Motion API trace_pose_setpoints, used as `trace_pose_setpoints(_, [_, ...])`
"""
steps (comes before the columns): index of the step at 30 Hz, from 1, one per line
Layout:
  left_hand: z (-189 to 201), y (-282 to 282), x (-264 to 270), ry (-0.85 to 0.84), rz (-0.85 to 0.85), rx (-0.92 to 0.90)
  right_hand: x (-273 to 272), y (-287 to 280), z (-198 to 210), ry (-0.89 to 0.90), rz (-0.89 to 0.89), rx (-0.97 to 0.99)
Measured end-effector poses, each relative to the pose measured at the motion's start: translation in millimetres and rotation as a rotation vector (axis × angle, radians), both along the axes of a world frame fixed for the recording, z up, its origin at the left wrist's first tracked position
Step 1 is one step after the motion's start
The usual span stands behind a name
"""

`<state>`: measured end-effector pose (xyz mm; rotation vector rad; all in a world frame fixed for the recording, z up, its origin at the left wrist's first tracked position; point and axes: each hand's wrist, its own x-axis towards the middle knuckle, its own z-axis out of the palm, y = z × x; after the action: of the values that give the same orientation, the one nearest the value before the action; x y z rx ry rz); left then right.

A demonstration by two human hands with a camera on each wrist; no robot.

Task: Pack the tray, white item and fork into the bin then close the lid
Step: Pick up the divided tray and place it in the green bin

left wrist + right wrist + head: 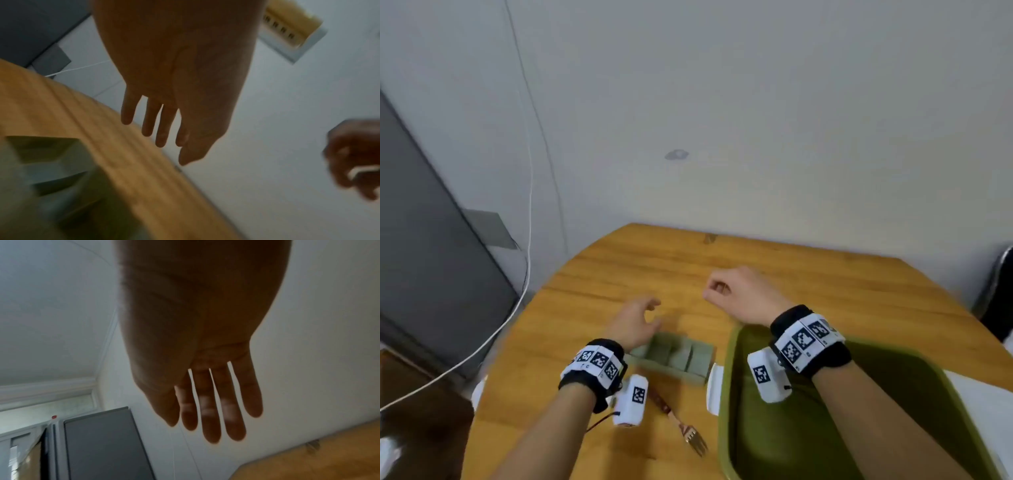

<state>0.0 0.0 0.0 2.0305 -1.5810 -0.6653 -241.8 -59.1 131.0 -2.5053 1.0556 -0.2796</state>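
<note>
A grey-green tray (674, 356) with several compartments lies on the wooden table (825, 284), also blurred in the left wrist view as the tray (41, 164). A fork (688, 433) lies near the front edge, tines toward me. A white item (714, 389) sits against the left wall of the olive bin (726, 411), which stands open. My left hand (650, 313) hovers just beyond the tray, fingers relaxed and empty, as the left hand (164, 133) shows. My right hand (714, 291) hangs above the table past the bin, holding nothing; its fingers (211, 418) are straight.
The table's far edge meets a pale wall. A white cable (527, 260) hangs at the left beside a grey cabinet (431, 257). A white flat surface (983, 397) lies to the right of the bin. A dark object (1000, 294) stands at the right edge.
</note>
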Motion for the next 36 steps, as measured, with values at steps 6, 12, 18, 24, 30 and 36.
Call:
trace_pose_setpoints(6, [-79.0,-11.5,39.8,-0.418,-0.328,0.514,30.5,-1.5,-8.3,0.023,-0.078,0.104])
trace_pose_setpoints(12, [-109.0,-37.9,58.0,-0.664,-0.397,0.268,42.8,3.9,-8.1,-0.057,-0.224,0.148])
trace_pose_setpoints(18, [-93.8,-58.2,76.0,-0.531,-0.418,0.279,58.0,6.2,-23.8,-0.043,-0.307,0.168])
trace_pose_setpoints(24, [-50.2,-67.5,86.0,-0.352,-0.282,0.153,71.9,6.7,-26.6,-0.067,-0.334,0.209])
trace_pose_setpoints(30, [25.3,-60.8,74.2,0.399,-0.054,-0.050,72.7,10.2,-26.2,-0.251,-0.489,0.243])
trace_pose_setpoints(36, [92.8,-40.6,6.2,1.044,-0.103,-0.141,65.4,11.0,-12.4,-0.770,-0.563,0.470])
